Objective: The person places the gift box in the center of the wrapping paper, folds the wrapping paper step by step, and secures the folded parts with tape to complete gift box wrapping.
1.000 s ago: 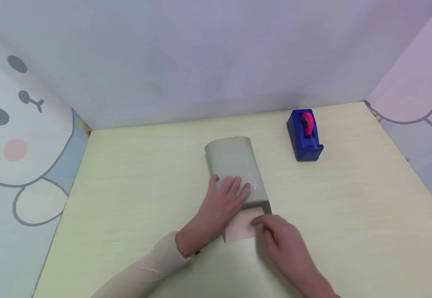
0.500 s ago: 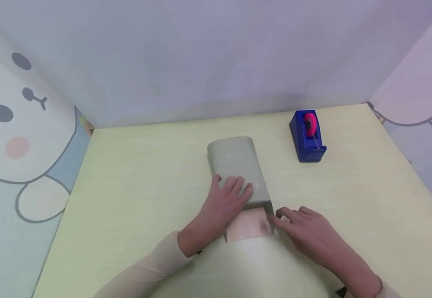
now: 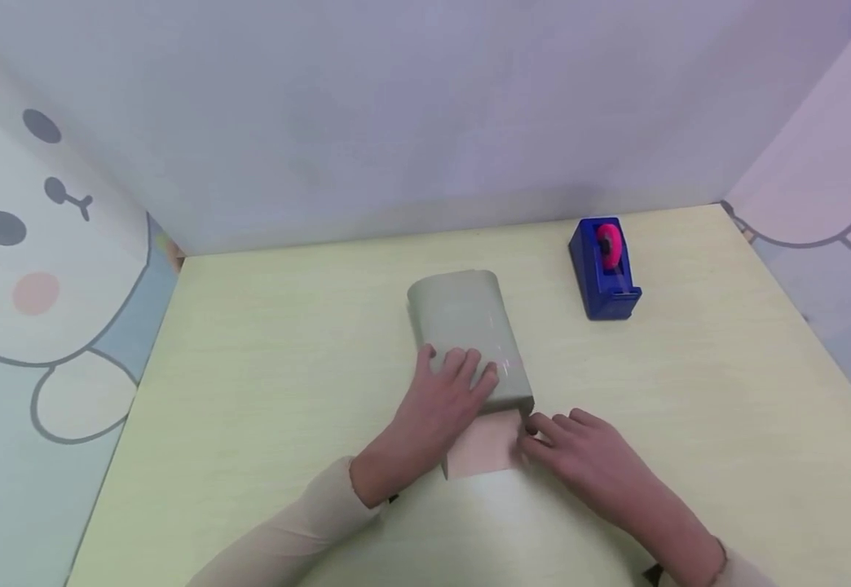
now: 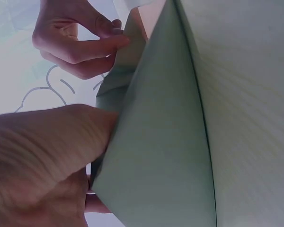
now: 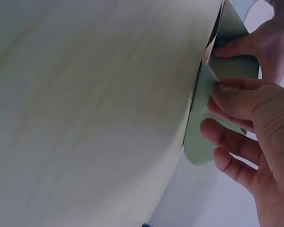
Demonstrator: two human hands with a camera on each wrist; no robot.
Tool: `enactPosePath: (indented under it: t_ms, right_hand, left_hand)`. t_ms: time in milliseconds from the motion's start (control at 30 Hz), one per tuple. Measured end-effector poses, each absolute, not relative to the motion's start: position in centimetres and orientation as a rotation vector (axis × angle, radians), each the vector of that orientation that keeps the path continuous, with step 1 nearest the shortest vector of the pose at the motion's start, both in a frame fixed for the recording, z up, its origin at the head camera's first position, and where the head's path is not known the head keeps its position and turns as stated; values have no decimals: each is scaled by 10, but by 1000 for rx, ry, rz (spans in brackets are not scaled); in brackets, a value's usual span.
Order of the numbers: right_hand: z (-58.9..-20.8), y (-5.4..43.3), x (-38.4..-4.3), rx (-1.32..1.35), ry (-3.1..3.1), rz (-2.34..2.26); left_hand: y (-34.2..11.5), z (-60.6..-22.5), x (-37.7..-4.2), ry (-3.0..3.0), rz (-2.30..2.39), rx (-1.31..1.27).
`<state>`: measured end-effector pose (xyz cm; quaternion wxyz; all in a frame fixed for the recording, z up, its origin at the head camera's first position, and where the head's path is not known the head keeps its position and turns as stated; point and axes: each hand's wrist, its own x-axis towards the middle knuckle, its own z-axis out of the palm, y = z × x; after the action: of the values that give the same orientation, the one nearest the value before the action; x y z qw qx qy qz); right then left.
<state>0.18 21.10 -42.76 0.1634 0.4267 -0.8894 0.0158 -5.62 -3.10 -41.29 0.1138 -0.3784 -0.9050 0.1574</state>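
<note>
A grey-green paper package (image 3: pixel 462 314) lies around the middle of the light wooden surface (image 3: pixel 286 342), its length running from near to far with a slight slant. At its near end a pale pink panel (image 3: pixel 480 448) lies along the surface, reaching out toward the near edge.

The left hand (image 3: pixel 436 408) rests on the near part of the package's top, fingers spread and slightly bent; its thumb reaches into the open near end. The right hand (image 3: pixel 587 461), at the near right corner of the package, pinches a grey-green side flap (image 5: pixel 199 127) between thumb and index finger, the other fingers bent loosely beside them.

A blue tape dispenser (image 3: pixel 606 307) with a pink-cored roll stands well apart from the package, near the far edge and toward the far right corner. A pale wall covering (image 3: pixel 425 122) rises behind the far edge; a cartoon-printed panel (image 3: pixel 103 302) flanks the left edge.
</note>
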Motion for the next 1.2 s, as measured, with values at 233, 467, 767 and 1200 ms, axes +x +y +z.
enactPosePath:
  t_ms: [233,467,767,1200]
  right_hand:
    - [-426,198,2,1204,-2551,-36]
    - [-427,188,6,1000,-2688,174]
    - [-429,183,24,-177,-2772,1572]
    - [-426,145,44,-199,-2785,1661]
  left_hand:
    - [-31,-414,-56,-2663,448,-1099]
    - [-32,-413,-56,-2659,459,-1085]
    - [-31,-414,-57,-2644,450,-1106]
    - [-32,-414,-57,-2611,430,-1111]
